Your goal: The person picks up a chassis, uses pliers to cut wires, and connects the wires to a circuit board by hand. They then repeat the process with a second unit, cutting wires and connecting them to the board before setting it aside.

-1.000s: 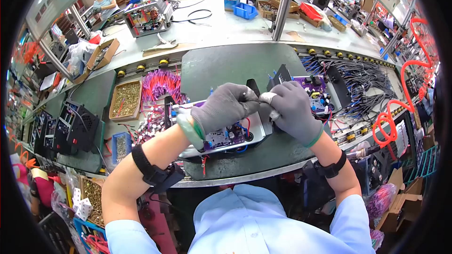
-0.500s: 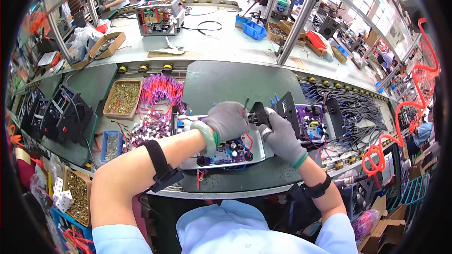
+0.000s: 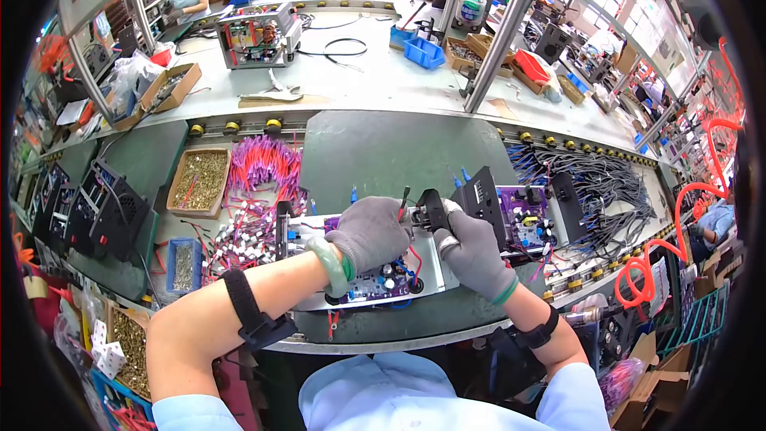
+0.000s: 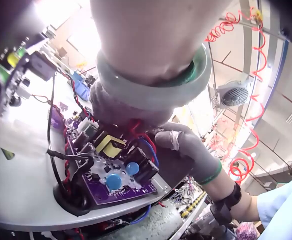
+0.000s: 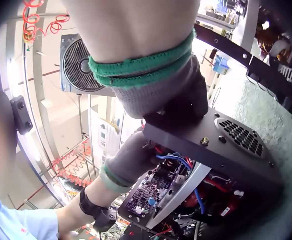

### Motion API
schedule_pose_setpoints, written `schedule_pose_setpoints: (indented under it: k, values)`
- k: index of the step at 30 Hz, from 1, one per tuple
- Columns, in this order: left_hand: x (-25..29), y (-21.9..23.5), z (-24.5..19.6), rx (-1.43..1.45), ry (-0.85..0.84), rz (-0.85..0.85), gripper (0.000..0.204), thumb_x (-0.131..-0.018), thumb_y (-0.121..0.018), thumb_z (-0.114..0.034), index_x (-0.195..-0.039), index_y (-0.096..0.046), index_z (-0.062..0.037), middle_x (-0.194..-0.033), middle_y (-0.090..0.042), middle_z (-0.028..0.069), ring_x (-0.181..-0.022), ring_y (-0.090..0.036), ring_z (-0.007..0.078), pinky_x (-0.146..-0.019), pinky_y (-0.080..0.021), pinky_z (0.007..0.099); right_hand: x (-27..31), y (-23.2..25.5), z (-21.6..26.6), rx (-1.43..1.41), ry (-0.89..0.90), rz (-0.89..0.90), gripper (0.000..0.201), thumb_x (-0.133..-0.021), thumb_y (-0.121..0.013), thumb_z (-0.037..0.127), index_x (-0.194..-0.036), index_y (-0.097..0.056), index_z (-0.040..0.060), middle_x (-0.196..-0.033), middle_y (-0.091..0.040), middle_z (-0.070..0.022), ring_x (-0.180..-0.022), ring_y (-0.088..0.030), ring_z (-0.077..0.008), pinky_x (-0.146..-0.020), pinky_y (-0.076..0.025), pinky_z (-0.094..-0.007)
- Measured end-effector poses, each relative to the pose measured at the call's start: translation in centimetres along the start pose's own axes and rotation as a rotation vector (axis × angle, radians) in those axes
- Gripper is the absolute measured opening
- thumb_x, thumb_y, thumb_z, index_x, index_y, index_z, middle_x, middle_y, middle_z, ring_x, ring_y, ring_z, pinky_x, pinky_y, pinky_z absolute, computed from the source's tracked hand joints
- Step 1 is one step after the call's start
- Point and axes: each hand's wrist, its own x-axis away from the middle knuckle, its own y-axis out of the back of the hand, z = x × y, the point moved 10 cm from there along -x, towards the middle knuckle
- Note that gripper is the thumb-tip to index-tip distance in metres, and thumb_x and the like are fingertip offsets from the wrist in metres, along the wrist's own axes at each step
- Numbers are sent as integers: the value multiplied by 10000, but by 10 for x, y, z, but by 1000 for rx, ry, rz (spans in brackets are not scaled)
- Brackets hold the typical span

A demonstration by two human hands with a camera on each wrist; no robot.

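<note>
Both gloved hands close on one small black part (image 3: 434, 209) at the right end of the open metal chassis (image 3: 435, 267): in the head view the left hand (image 3: 369, 233) curls over the purple circuit board (image 3: 375, 285) and pinches at the part from its near-left side, while the right hand (image 3: 472, 251) wraps its fingers around the part's lower right edge. I judge this to be the fitting step, the part being seated against the chassis end, and the next move would call for steady pressure and keeping the red wire (image 3: 416, 258) clear of the joint. Left of the chassis, a cardboard box (image 3: 197, 180) holds brass-coloured screws, a small blue bin (image 3: 183, 266) below it holds more small metal pieces, and purple-sleeved wires (image 3: 263, 161) lie loose between box and chassis; well behind the chassis, a blue bin (image 3: 423, 49) stands on the far bench, contents unclear. From the left wrist, the circuit board (image 4: 117, 178) with its blue capacitors sits on the chassis tray (image 4: 21, 195), the left hand (image 4: 121, 112) bent over it and the right hand (image 4: 186, 155) curled just beside the board's far corner. From the right wrist, the right hand (image 5: 171, 102) grips a black vented panel (image 5: 221, 145) above the board (image 5: 151, 192), and the left hand (image 5: 128, 160) reaches in from below it.
</note>
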Motion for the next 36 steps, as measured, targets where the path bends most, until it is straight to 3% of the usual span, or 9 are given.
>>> schedule_pose_setpoints:
  k: [7, 9, 13, 21, 24, 25, 27, 31, 36]
  values:
    - [5, 2, -5, 56, 39, 42, 186, -903, -648, -220, -866, -728, -56, -785, -677, 229, -784, -681, 408, -735, -533, 473, -1, 2, 5, 80, -51, 77, 422, -895, -581, 106, -1307, -597, 16, -798, -652, -220, -707, -675, -371, -657, -526, -406]
    - [5, 5, -7, 69, -34, -71, 183, -905, -654, -225, -865, -724, -61, -796, -678, 228, -787, -681, 409, -731, -534, 468, 0, -2, -1, 53, -8, 47, 425, -894, -580, 97, -1311, -595, 16, -819, -666, -217, -718, -682, -368, -663, -531, -402]
    - [1, 2, -6, 58, -95, -41, 182, -909, -661, -224, -865, -717, -56, -786, -676, 223, -768, -684, 402, -699, -533, 458, -2, -1, 0, 20, 9, 43, 429, -895, -572, 76, -1319, -592, 18, -872, -698, -206, -746, -702, -355, -681, -542, -389]
    - [7, 6, -11, 70, -93, -52, 147, -910, -678, -177, -862, -716, -44, -735, -676, 203, -714, -693, 372, -657, -533, 442, -2, 0, 3, -7, 33, 15, 391, -889, -587, 85, -1267, -617, -9, -760, -632, -216, -672, -660, -365, -636, -524, -400]
    - [6, 7, -14, 83, -167, -141, 127, -876, -684, -168, -851, -684, -44, -770, -674, 208, -763, -688, 398, -679, -529, 475, -1, 2, 4, -47, 39, -54, 257, -892, -579, 94, -1106, -642, -34, -720, -601, -222, -631, -633, -375, -600, -505, -417]
    - [6, 1, -11, 83, -162, -132, 127, -876, -684, -168, -851, -684, -44, -770, -674, 208, -763, -688, 398, -679, -529, 475, 0, 2, 4, -52, 30, -50, 257, -892, -579, 94, -1106, -642, -34, -720, -601, -222, -631, -633, -375, -600, -505, -417]
    - [4, 0, -24, -78, -260, -129, 109, -822, -693, -150, -863, -679, -50, -791, -673, 208, -789, -682, 416, -709, -529, 504, -1, 0, 8, 50, 62, -8, 464, -863, -585, 104, -1302, -572, -46, -752, -637, -231, -672, -661, -405, -617, -519, -485]
    - [-6, -12, -34, -218, -252, 53, 167, -789, -699, -161, -917, -681, -55, -844, -687, 204, -863, -682, 412, -768, -530, 512, -2, -2, 3, 79, 36, -7, 387, -856, -596, 110, -1211, -602, -46, -736, -636, -236, -686, -663, -421, -630, -518, -509]
    - [-3, -8, -32, -215, -204, 48, 226, -835, -713, -226, -975, -684, -51, -877, -690, 213, -901, -682, 413, -802, -538, 499, -2, 0, 0, 38, 86, -27, 311, -873, -591, 138, -1133, -593, -32, -755, -653, -226, -720, -671, -431, -651, -522, -526]
